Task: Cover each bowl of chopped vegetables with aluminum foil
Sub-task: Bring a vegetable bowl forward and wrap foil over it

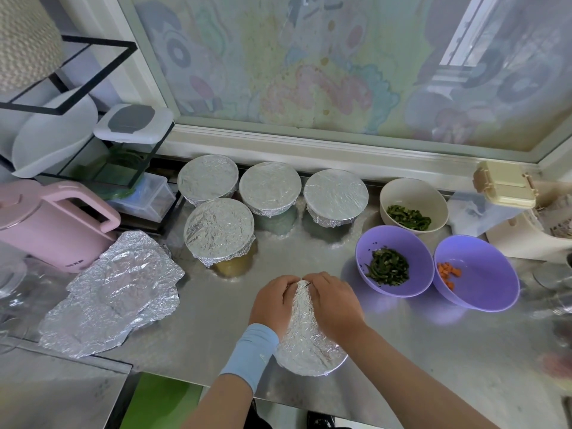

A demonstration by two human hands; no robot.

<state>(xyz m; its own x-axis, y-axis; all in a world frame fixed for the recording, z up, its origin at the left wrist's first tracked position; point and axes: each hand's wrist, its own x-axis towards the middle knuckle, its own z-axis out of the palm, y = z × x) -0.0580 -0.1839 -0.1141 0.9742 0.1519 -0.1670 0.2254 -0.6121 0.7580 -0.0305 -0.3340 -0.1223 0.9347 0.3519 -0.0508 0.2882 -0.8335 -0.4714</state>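
Four covered bowls [219,230] are done. The left hand [274,300] and right hand [332,300] curl their fingers over foil [305,335] on a fifth — three open bowls [413,205] are left.

On the tabletop [216,320], four covered bowls [269,187] stand at the back, three open bowls [393,261] to their right, a foil sheet [114,292] lies front-left before the kettle [52,224], and the front bowl [309,345] sits centre under the left hand [274,300] and right hand [334,301].
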